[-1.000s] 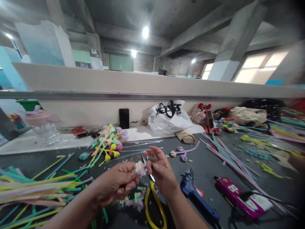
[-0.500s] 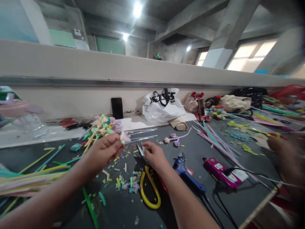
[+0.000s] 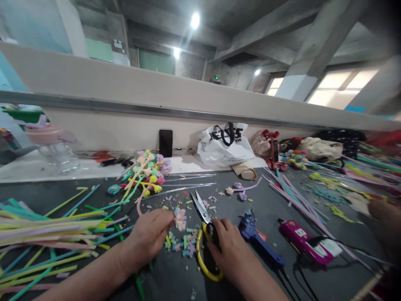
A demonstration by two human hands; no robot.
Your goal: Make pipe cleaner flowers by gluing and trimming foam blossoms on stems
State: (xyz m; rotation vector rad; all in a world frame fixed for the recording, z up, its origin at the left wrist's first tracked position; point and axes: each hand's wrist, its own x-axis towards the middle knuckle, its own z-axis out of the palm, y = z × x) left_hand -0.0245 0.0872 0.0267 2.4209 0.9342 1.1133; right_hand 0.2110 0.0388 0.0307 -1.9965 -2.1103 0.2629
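My left hand is closed, pinching a small pale pink and white fuzzy flower between thumb and fingertips. To its right, my right hand curls over the yellow handle loops of a pair of scissors. The blades point away from me, slightly parted, low over the dark table. Part of the handles is hidden under my fingers. Chopped pipe cleaner bits lie between the two hands. Beyond my left hand rests a bunch of fuzzy flowers on stems.
Loose pipe cleaners pile up at the left. A blue glue gun and a magenta corded device lie at the right. Along the back stand a bottle, a phone and a white bag. Another person's hand shows at the right edge.
My right hand has moved from beside the scissor blades down to the handles. My left hand has come lower and nearer with the flower. The view has turned slightly left.
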